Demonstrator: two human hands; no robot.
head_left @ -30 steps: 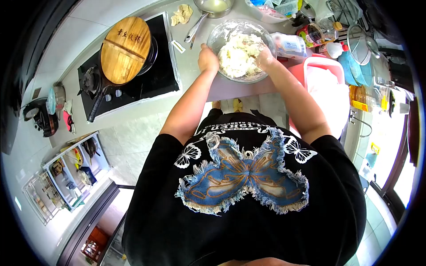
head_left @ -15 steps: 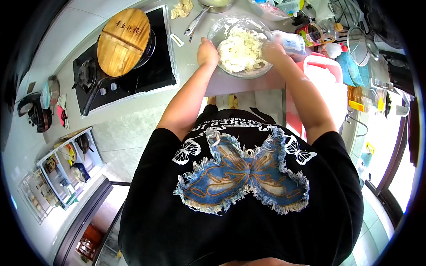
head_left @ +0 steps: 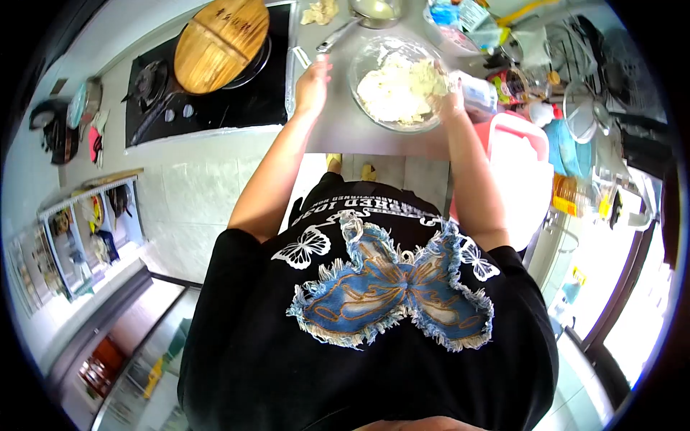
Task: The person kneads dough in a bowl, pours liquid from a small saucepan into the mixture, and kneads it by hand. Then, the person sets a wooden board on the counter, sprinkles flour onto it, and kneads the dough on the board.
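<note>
A clear glass bowl [head_left: 361, 100] holding a lumpy, pale, floury dough [head_left: 397, 90] stands on the counter. Its right rim is in the grip of my right hand [head_left: 451, 102], whose fingers are whitened and partly blurred. To the left of the bowl, apart from it, my left hand [head_left: 312, 87] is raised over the counter with its fingers apart and nothing in them. The metal handle of a saucepan [head_left: 336, 36] lies just beyond that hand.
On the left, a black hob [head_left: 194, 113] carries a pan with a wooden lid [head_left: 223, 47]. A crumpled beige cloth [head_left: 319, 11] lies at the back. Right of the bowl are a white packet [head_left: 477, 95], a pink-rimmed bin [head_left: 512, 126], several bottles and a strainer [head_left: 581, 111].
My left hand has let go of the bowl's left rim and moved left. My right hand has shifted from the dough's edge to the bowl's right rim. The camera view has shifted slightly.
</note>
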